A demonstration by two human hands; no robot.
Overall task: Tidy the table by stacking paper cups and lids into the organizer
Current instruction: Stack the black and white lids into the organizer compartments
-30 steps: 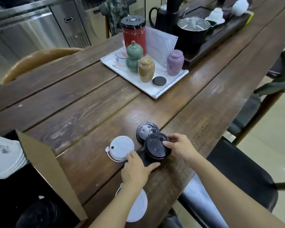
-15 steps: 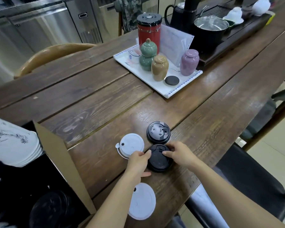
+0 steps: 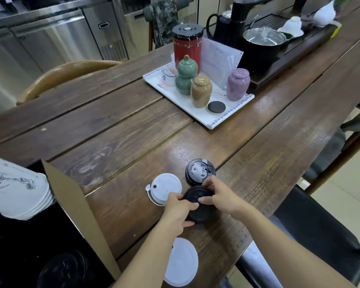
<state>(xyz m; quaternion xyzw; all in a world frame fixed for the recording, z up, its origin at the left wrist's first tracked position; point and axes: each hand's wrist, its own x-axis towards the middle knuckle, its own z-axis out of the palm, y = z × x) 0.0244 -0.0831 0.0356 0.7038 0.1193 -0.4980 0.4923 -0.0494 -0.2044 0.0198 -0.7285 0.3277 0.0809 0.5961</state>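
Note:
A black cup lid (image 3: 200, 206) lies on the wooden table (image 3: 112, 146) near its front edge. My left hand (image 3: 178, 210) grips its left side and my right hand (image 3: 220, 196) presses on its right side and top. Just behind it sits a second black lid (image 3: 199, 170), untouched. A white lid (image 3: 164, 188) lies to the left, partly under my left fingers. Another white lid (image 3: 182, 261) rests at the table's front edge under my left forearm. The cardboard organizer (image 3: 75, 202) stands at the lower left, holding stacked white paper cups (image 3: 15, 192) and black lids (image 3: 64, 269).
A white tray (image 3: 229, 115) with a red canister and green, tan and purple jars stands behind. Farther back is a dark tea tray with a pot and kettle. A wooden chair back (image 3: 67, 73) is at the far left; a black seat (image 3: 320, 235) sits to the right.
The black lid that both hands held raised now lies flat on the table, just in front of the other black lid. Both hands stay on it, fingers closer together over its top.

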